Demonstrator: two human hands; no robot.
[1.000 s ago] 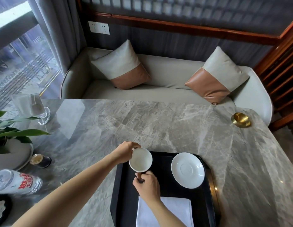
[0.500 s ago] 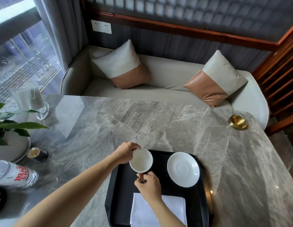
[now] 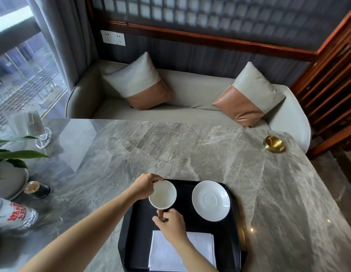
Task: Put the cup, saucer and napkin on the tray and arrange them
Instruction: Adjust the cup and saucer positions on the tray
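A black tray lies on the marble table at the near edge. A white cup with a brown handle stands at the tray's far left. My left hand grips the cup's left rim. My right hand pinches the brown handle from the near side. A white saucer lies flat to the right of the cup, apart from it. A white folded napkin lies at the near end of the tray, partly under my right wrist.
A brass dish sits at the table's far right corner. On the left are a potted plant, a clear stand, a small dark jar and a plastic bottle on its side. A sofa with two cushions is behind the table.
Both hands stay on the cup in the same grip. The view has shifted slightly; the cup, saucer and napkin keep their places on the tray.
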